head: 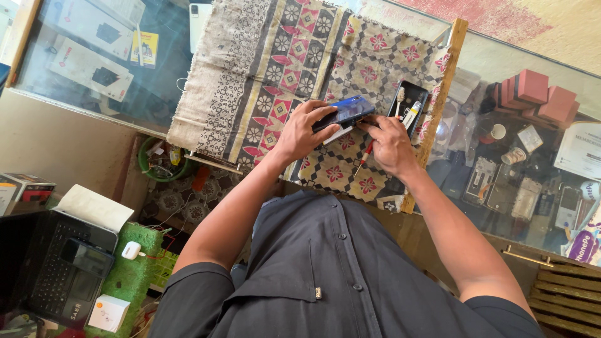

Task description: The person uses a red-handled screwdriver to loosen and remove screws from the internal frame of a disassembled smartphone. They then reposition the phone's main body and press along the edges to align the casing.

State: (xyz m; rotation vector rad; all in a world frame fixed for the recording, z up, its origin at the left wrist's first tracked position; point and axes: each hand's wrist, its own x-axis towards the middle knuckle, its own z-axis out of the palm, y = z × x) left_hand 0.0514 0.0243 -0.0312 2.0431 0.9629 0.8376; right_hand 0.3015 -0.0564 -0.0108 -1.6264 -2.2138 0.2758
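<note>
A patterned cloth [269,75] is spread over the glass worktop [94,75]. Above it, a blue smartphone [346,111] is clamped in the left hand [303,130]; its lower edge is pinched by the right hand [389,143], whose fingers [369,124] are closed.

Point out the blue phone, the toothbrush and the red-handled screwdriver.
blue phone [346,111], head view, on its glossy back.
toothbrush [399,98], head view, on the bristle end.
red-handled screwdriver [368,150], head view, on the red handle below the right hand.
</note>
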